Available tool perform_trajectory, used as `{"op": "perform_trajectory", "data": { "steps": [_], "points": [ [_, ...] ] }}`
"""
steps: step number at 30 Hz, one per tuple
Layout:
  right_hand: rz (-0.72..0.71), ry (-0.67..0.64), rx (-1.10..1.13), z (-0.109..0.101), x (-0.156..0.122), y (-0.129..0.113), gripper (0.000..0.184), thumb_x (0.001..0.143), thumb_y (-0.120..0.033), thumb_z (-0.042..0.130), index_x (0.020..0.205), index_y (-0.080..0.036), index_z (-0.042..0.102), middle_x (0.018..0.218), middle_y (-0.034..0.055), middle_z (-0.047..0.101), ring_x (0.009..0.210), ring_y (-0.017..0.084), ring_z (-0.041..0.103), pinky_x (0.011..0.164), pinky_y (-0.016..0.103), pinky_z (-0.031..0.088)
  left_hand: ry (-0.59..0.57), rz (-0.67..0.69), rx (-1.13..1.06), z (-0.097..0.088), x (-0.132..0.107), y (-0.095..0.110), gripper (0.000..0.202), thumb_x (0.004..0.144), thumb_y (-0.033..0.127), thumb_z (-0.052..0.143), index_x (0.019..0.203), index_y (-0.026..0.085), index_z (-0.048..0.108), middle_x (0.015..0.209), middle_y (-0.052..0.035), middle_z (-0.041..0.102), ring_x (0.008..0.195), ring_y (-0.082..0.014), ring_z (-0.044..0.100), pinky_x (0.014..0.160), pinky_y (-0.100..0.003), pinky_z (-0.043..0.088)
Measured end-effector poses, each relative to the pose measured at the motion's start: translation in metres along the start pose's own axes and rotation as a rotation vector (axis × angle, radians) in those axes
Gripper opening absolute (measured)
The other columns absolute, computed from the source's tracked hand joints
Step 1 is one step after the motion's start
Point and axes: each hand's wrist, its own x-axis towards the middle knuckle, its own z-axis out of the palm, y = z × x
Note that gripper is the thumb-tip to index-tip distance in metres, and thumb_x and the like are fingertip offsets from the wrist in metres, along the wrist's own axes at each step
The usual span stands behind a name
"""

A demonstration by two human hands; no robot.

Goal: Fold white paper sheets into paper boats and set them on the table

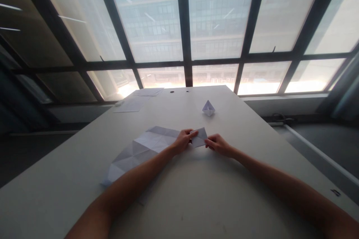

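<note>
A small folded piece of paper [200, 137] is held up just above the white table between my two hands. My left hand [183, 140] grips its left side, thumb on top and fingers curled beneath. At its right edge, my right hand [218, 145] pinches the paper between thumb and fingers. A large creased sheet of paper [146, 145] lies to the left, partly covered by my left forearm. Beyond my hands, a folded paper boat [208, 108] stands on the table.
The long white table [179, 115] runs away from me toward tall, dark-framed windows [183, 26]. Flat paper sheets [133, 103] lie at its far left. A small dark object [335, 192] is near the right edge. Curtains [343, 82] hang at the sides.
</note>
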Motion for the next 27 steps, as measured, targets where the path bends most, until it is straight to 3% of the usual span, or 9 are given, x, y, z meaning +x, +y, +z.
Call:
{"op": "perform_trajectory", "data": {
  "steps": [5,12,16,22,27],
  "points": [
    [0.010,-0.058,0.000,-0.003,0.000,0.000,0.045,0.085,-0.053,0.055,0.065,-0.013,0.063,0.051,-0.0048,0.042,0.048,0.008,0.033,0.047,0.022,0.025,-0.013,0.009,0.065,-0.002,-0.001,0.001,0.054,0.066,0.063,0.077,0.073,0.010,0.065,0.061,0.0005,0.055,0.054,-0.0095,0.047,0.051,-0.021,0.034],
    [0.032,-0.177,0.025,-0.004,0.000,-0.002,0.035,0.080,-0.042,0.057,0.056,-0.016,0.054,0.053,-0.0031,0.045,0.051,0.009,0.035,0.049,0.023,0.026,-0.315,-0.009,0.203,-0.005,-0.009,0.013,0.048,0.065,0.052,0.082,0.081,0.009,0.072,0.067,-0.0021,0.062,0.058,-0.0115,0.053,0.055,-0.022,0.038],
    [0.048,-0.186,0.036,-0.002,-0.001,-0.007,0.036,0.078,-0.043,0.057,0.054,-0.018,0.048,0.052,-0.0043,0.041,0.051,0.008,0.031,0.049,0.023,0.024,-0.416,-0.022,0.246,-0.008,-0.011,0.018,0.045,0.069,0.052,0.080,0.081,0.010,0.072,0.070,-0.0021,0.063,0.060,-0.0120,0.055,0.056,-0.022,0.037],
    [0.002,-0.160,0.014,-0.001,-0.001,-0.007,0.040,0.082,-0.048,0.055,0.057,-0.018,0.045,0.054,-0.0050,0.037,0.053,0.009,0.031,0.050,0.024,0.024,-0.386,-0.073,0.244,-0.009,-0.009,0.016,0.049,0.069,0.055,0.078,0.084,0.009,0.072,0.067,-0.0019,0.062,0.057,-0.0115,0.052,0.054,-0.022,0.037],
    [0.003,-0.207,-0.057,-0.003,0.000,-0.004,0.039,0.084,-0.045,0.053,0.057,-0.019,0.043,0.053,-0.0057,0.035,0.052,0.008,0.030,0.049,0.024,0.023,-0.278,-0.016,0.316,-0.004,-0.004,0.008,0.059,0.072,0.068,0.069,0.065,0.010,0.065,0.055,0.0017,0.049,0.051,-0.0084,0.038,0.048,-0.021,0.027]
  ]
}}
